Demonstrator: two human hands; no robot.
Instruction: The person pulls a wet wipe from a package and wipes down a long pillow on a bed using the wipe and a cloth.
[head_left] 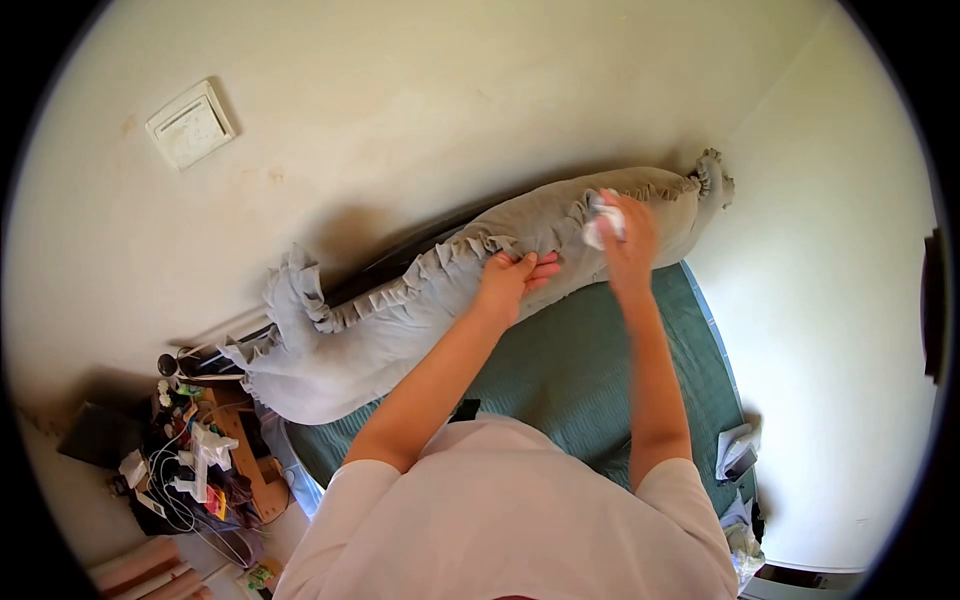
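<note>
A grey padded headboard cover (360, 350) with a ruffled edge lies across the head of the bed, against the wall. My left hand (513, 282) is at the middle of its ruffle, thumb and fingers closed on the fabric edge. To the right, my right hand (635, 245) is raised over the cover, slightly blurred. Its fingers are closed around a crumpled white cloth or tissue (604, 222), close to the ruffle. I cannot tell whether the white piece touches the cover.
A dark green quilted bedspread (550, 350) covers the bed. At the lower left, a wooden bedside table (262, 480) is crowded with cables and small items. A white switch plate (190, 125) is on the wall. Bags (738, 452) lie by the right wall.
</note>
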